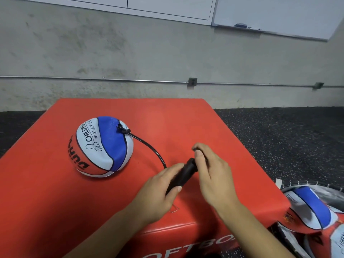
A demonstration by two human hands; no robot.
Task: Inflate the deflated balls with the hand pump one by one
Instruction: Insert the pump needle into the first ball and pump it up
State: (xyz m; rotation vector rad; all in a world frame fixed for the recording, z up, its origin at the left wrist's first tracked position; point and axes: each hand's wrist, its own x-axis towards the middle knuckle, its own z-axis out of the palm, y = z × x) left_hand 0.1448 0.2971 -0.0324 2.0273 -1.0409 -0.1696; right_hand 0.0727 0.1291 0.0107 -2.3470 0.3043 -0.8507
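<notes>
A partly inflated red, white and blue rubber ball (101, 147), printed with the word "CHILDREN" and a thumbs-up drawing, sits on the left half of a red padded box (55, 192) that serves as the tabletop. Its underside looks flattened against the red surface. A thin black hose (151, 148) is plugged into the blue panel near the top of the ball and curves down and to the right toward a black cylindrical hand pump (183, 174), which lies tilted above the tabletop near the box's middle.

The left hand (160, 194) is wrapped around the lower barrel of the pump, thumb laid across it. The right hand (210, 170) curls over the upper end, its fingers closed on the pump's handle, which is mostly hidden beneath them.

At the lower right, beside the box, more deflated balls (314, 211) in the same three colours lie crumpled in a heap, blurred at the frame's edge. Dark speckled flooring (279, 131) surrounds the box, and a grey concrete wall (149, 53) rises behind it with a whiteboard (279, 13) mounted above.
</notes>
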